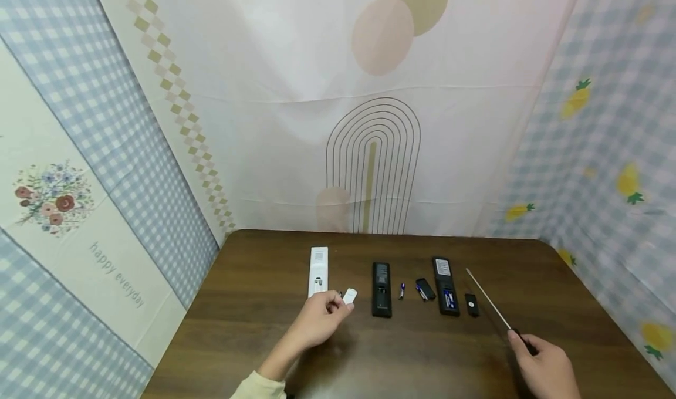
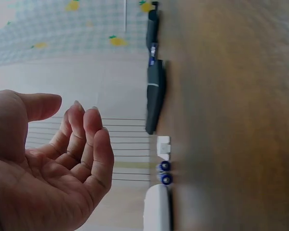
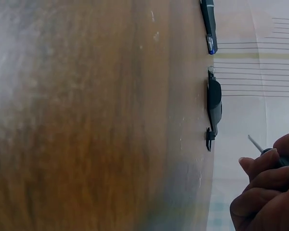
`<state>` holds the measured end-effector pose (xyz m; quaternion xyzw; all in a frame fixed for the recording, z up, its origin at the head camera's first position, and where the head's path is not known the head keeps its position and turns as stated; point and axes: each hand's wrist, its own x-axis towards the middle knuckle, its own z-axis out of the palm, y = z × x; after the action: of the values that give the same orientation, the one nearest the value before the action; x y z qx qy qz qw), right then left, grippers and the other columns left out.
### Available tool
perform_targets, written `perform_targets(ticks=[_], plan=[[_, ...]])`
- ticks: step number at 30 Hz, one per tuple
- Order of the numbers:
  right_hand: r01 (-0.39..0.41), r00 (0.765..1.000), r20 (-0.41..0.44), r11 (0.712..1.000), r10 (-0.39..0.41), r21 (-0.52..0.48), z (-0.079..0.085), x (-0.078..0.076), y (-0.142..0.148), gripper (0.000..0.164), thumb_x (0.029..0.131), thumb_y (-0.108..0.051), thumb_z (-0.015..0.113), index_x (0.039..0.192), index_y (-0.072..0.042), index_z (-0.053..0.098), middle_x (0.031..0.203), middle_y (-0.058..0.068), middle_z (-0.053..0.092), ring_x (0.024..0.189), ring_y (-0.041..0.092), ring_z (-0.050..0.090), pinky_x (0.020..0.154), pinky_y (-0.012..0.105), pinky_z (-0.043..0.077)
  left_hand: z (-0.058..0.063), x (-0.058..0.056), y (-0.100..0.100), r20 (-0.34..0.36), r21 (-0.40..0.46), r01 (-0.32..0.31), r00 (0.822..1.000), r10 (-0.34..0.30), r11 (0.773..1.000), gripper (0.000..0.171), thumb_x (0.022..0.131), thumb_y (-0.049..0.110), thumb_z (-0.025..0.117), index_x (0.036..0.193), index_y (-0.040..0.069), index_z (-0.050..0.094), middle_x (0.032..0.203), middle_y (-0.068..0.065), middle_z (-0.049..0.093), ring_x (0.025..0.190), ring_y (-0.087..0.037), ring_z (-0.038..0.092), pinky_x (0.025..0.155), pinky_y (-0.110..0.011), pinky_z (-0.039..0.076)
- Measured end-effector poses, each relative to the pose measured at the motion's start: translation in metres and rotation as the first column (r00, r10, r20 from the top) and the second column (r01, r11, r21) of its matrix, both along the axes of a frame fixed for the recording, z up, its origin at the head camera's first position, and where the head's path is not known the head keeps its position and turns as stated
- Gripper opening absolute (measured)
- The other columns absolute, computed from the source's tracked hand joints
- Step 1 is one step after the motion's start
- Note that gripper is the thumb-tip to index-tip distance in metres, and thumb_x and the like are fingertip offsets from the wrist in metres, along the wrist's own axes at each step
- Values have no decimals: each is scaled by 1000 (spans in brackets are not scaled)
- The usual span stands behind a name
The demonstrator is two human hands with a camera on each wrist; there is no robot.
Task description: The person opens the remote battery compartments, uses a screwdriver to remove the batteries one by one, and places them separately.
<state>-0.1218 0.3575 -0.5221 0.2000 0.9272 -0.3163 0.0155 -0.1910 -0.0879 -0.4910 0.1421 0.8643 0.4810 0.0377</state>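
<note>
My left hand (image 1: 321,317) hovers over the table in front of the white remote control (image 1: 319,260), fingers loosely bent. In the left wrist view nothing lies between that thumb and those fingers. A small white battery cover (image 1: 350,296) lies by its fingertips in the head view. Beside the cover, two blue-ended batteries (image 2: 165,173) show in the left wrist view, largely hidden by the hand in the head view. At the right, my right hand (image 1: 546,364) grips a screwdriver (image 1: 490,301) by its dark handle, the long thin shaft pointing forward and left.
Two black remotes, a middle one (image 1: 381,302) and a right one (image 1: 442,274) with blue batteries inside, lie face down. Between them are a loose battery (image 1: 402,291) and a black cover (image 1: 426,288) with batteries beside it. Another black cover (image 1: 472,305) lies farther right. Cloth walls (image 1: 264,152) border the table.
</note>
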Motion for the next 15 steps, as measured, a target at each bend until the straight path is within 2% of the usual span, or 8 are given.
perform_targets(ticks=[4,8,12,15], plan=[[20,1000,21,1000,-20,1,-1,0,-1,80,110,-59,43,132,15,62,127,39,68,112,58,65,81,56,57,5,1,0,12,6,9,1000,-9,1000,28,100,34,72,85,11,68,70,6,57,62,-5,50,59,-22,42],[38,999,17,999,-38,9,1,1,0,78,110,-58,44,131,14,63,122,38,70,108,57,66,78,54,57,5,2,6,5,4,17,1000,-17,1000,26,99,33,72,85,11,69,70,7,58,62,-5,50,59,-22,42],[20,999,25,999,-21,36,0,3,4,79,110,-58,43,132,16,61,121,39,70,106,57,67,78,55,56,2,2,19,-2,19,34,999,-34,999,25,99,30,72,86,9,72,72,7,61,65,-3,52,61,-22,44],[2,999,41,999,-4,45,-3,4,5,80,110,-57,44,134,17,59,122,39,69,107,59,67,79,55,57,1,3,37,11,28,60,998,-60,998,21,100,27,73,91,8,75,77,4,66,68,-3,55,63,-22,47]])
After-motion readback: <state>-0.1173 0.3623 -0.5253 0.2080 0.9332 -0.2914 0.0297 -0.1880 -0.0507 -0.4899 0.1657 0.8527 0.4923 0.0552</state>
